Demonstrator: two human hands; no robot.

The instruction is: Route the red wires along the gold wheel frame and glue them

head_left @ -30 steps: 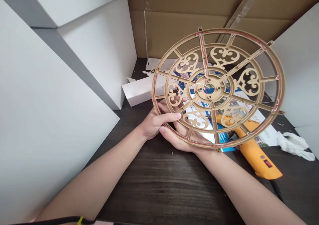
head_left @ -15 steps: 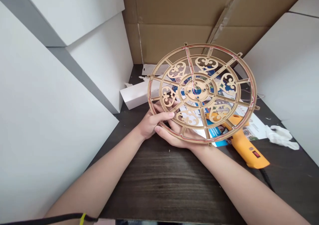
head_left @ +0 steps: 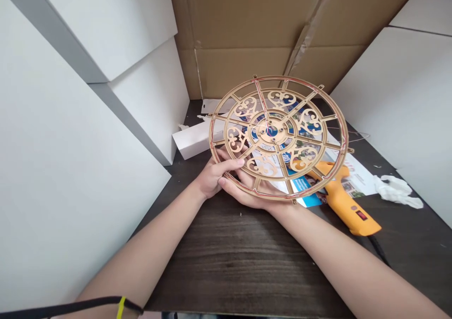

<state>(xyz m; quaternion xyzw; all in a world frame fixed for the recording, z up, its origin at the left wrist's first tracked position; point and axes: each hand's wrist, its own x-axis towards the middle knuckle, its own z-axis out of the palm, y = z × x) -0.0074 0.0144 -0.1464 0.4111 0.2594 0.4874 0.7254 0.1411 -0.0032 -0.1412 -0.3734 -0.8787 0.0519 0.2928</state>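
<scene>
Openwork gilt wheel (head_left: 270, 131) stays steady because we hold its lower rim firmly, our left hand (head_left: 215, 178) gripping and our right hand (head_left: 247, 197) cradling beneath.

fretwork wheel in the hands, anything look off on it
Red streaks run along the rim and one spoke of the fretwork wheel, and a thin red-and-white strand sits at the hub. They stand out against the plain tan fretwork. It's too small to tell whether they're thread, wire or glue.
</scene>
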